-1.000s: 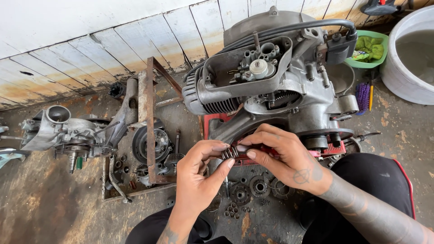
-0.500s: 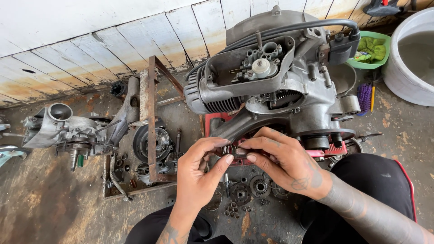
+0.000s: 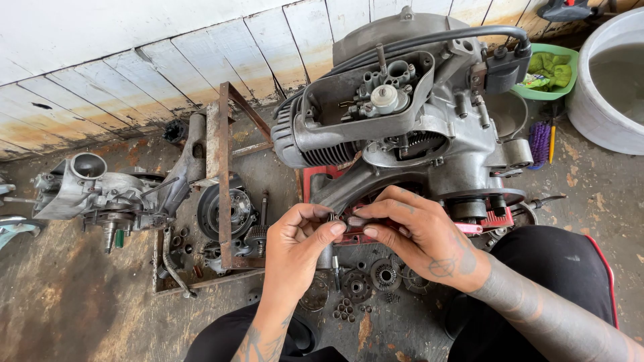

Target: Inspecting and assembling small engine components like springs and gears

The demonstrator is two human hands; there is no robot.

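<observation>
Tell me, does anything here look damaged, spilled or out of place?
Nothing looks spilled or broken. Small gears lie loose on the stained floor below the engine, while the left hand and right hand pinch a small metal part.

A single head-worn camera is looking steeply down from close above at the floor (image 3: 80, 308). The engine (image 3: 402, 127) is filling the upper centre of the frame, and a plank wall (image 3: 134, 53) is running across the top left.
</observation>
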